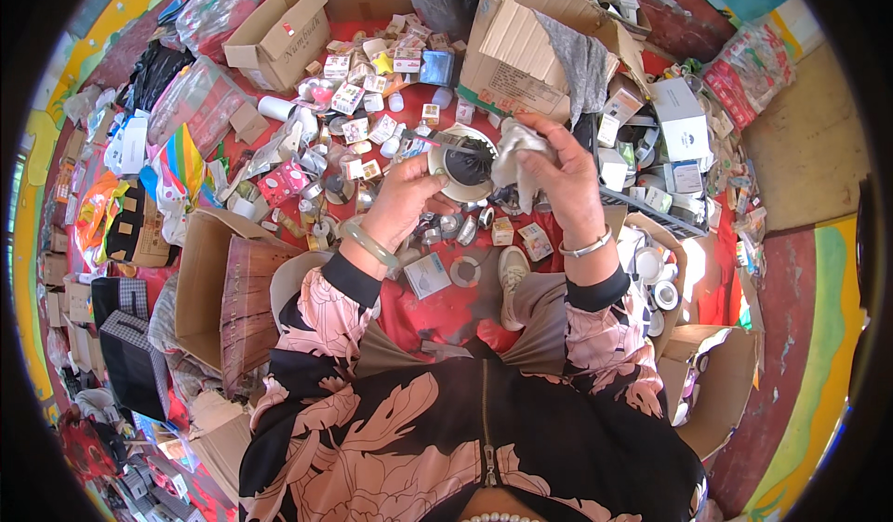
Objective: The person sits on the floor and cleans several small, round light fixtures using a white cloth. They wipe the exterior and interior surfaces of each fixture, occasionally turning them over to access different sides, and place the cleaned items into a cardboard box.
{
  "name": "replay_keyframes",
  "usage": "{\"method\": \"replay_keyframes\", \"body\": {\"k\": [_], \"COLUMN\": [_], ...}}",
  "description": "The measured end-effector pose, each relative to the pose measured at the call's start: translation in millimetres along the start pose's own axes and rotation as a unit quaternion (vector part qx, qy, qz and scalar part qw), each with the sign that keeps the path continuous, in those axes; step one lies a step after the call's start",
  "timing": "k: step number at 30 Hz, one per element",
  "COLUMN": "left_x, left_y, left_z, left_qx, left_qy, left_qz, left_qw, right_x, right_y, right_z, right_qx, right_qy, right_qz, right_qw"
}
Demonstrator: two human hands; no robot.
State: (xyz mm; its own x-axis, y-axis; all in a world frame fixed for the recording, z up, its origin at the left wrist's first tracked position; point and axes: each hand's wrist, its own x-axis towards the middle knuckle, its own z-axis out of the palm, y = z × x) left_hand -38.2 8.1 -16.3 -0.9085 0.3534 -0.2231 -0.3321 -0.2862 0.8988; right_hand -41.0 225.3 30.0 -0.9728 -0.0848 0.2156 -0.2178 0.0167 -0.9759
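Observation:
Between my two hands is a round, white-rimmed piece with a dark inside [465,167], perhaps a light fitting; its exact kind I cannot make out. My left hand [406,198] is closed on its left edge, the thumb lying over the rim. A crumpled white cloth [517,161] is pinched in my right hand [564,180], close against the piece's right side. Below my hands lie small metallic ring-shaped pieces [468,232], small printed boxes [537,241] and a larger white box [427,275].
A large cardboard box [521,61] stands ahead, with a smaller open carton [279,38] at the far left. Open boxes [209,289] flank me on the left, and another carton [721,392] on the right. A dark crate [651,210] of goods sits at the right. Many small boxes cover the red sheet [437,313].

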Motion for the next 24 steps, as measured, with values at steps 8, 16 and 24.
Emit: {"method": "replay_keyframes", "body": {"k": [8, 16, 24], "left_x": [-1, 2, 1], "left_y": [-9, -15, -34], "left_z": [11, 17, 20], "left_qx": [0.065, 0.192, 0.438], "left_qy": [-0.006, 0.034, 0.023], "left_qz": [-0.038, -0.027, 0.035], "left_qw": [0.997, 0.98, 0.898], "right_x": [-7, -14, -15], "right_y": [14, 14, 4], "right_z": [25, 37, 41], "right_qx": [-0.292, -0.205, -0.187], "right_qy": [-0.043, 0.021, 0.056], "right_qz": [-0.182, -0.135, -0.101], "right_qw": [0.938, 0.969, 0.976]}}
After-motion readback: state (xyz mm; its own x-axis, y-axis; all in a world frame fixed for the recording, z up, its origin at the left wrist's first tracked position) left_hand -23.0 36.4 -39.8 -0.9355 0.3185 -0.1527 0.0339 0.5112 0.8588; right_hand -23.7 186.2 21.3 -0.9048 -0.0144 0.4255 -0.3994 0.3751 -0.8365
